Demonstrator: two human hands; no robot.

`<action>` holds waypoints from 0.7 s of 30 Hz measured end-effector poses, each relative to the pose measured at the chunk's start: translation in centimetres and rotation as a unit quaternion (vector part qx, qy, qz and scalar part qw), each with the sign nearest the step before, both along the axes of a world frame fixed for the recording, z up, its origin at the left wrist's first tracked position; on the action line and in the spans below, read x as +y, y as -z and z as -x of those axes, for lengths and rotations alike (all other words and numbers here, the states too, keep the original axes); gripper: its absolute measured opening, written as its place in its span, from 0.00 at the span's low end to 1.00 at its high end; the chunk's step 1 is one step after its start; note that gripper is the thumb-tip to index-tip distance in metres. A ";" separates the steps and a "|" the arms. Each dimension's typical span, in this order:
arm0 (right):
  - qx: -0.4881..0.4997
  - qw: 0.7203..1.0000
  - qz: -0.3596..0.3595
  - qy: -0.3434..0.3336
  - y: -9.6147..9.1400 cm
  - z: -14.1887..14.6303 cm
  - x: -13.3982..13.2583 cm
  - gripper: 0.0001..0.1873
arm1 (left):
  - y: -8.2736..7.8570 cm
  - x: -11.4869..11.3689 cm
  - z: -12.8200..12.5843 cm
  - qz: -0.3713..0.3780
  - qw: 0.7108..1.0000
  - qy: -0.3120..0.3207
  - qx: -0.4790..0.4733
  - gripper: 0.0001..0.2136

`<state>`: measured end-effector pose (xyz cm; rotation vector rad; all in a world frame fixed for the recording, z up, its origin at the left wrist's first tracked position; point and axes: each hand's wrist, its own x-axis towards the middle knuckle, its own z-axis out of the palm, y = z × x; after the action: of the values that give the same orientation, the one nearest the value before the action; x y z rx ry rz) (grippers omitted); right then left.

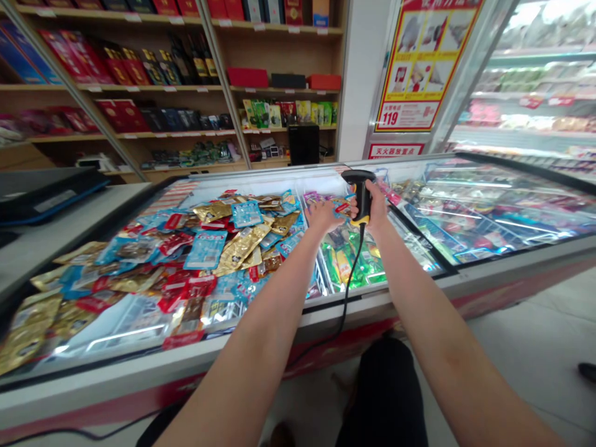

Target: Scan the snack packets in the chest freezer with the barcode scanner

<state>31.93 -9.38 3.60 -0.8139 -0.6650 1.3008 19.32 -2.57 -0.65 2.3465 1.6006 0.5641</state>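
Observation:
A black and yellow barcode scanner (362,197) is gripped upright in my right hand (378,210), its head at the top and its black cord (354,267) trailing down over the freezer's front edge. Just left of it, my left hand (322,216) reaches into the chest freezer with fingers stretched out, above or at some purple packets (313,197). Whether its fingertips touch a packet I cannot tell. Below both hands lie green ice-cream packets (347,257) in a wire basket. On the freezer's glass to the left is a pile of gold packets (242,245), blue packets (205,249) and red packets.
A sliding glass lid (465,214) covers the freezer's right part. Shelves with boxes and bottles (200,62) stand behind. A counter with a black device (46,192) is at left, a glass-fronted fridge (535,93) at right. Part of a dark shoe (587,371) shows at the right edge.

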 end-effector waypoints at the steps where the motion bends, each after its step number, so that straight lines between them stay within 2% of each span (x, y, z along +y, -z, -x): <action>1: 0.000 1.000 0.002 -0.001 0.0 0.0 0.1 0.27 | -0.1 0.0 -0.1 0.002 1.000 0.014 -0.002 0.31; 5: 0.000 1.000 0.006 -0.015 0.3 -0.2 0.4 0.26 | -0.5 -0.4 -0.7 0.010 0.999 0.048 0.005 0.35; 10: 0.007 1.000 -0.002 -0.014 0.4 0.0 0.4 0.24 | -0.5 -0.4 -1.9 -0.011 0.999 0.021 0.029 0.35; 13: 0.013 1.000 0.000 -0.007 0.4 0.2 0.3 0.23 | -0.5 0.1 -2.1 0.007 1.000 0.003 0.009 0.35; 15: 0.009 1.000 0.003 -0.008 0.4 0.3 0.3 0.24 | -0.7 0.5 -1.7 0.025 0.999 -0.006 -0.023 0.30; 19: -0.005 1.000 0.006 -0.015 0.3 0.4 0.3 0.26 | -1.3 1.1 0.1 0.030 0.996 -0.015 -0.083 0.12; 21: -0.011 1.000 0.006 -0.023 0.3 0.5 0.1 0.25 | -1.6 1.3 1.4 0.021 0.993 -0.017 -0.117 0.06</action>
<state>31.48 -9.23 3.28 -0.8275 -0.6968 1.3402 17.89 -1.29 0.92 2.1363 1.5329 0.7727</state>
